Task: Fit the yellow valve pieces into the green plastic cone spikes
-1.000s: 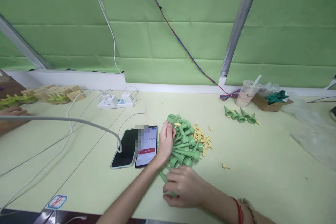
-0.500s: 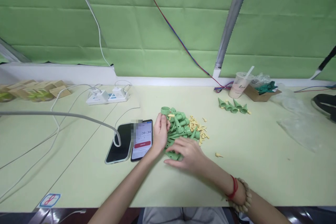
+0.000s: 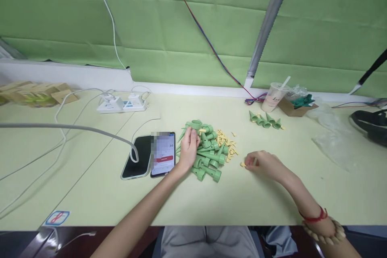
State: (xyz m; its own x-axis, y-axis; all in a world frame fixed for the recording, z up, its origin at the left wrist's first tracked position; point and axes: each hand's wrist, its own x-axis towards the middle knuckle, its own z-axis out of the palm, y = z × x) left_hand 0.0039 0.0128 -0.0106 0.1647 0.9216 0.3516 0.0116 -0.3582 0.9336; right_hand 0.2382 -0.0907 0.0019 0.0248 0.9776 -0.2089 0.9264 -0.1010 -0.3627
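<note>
My left hand (image 3: 189,147) is closed around a green cone-shaped plastic part (image 3: 196,123), its round opening facing up. A small yellow peg (image 3: 202,130) juts from the side of that part; my fingers hide the rest. Beneath and beside this hand lies a pile of similar green cones (image 3: 214,173). Right of the pile is a scatter of small yellow pegs (image 3: 231,151). My right hand (image 3: 266,164) is low over the table, thumb and fingertips pinched at a single yellow peg (image 3: 242,164) apart from the others.
Two phones (image 3: 163,157) lie left of the pile, with a grey cable (image 3: 90,130) arching over one. Several green cones (image 3: 266,121) stand in a group at the back right, before a drink cup (image 3: 273,97) and a cardboard box (image 3: 292,109). A power strip (image 3: 122,107) is at the back left.
My right hand has left the pile and moved right to the lone yellow peg. My left hand still holds the green cone, slightly further right in view. More of the pile shows.
</note>
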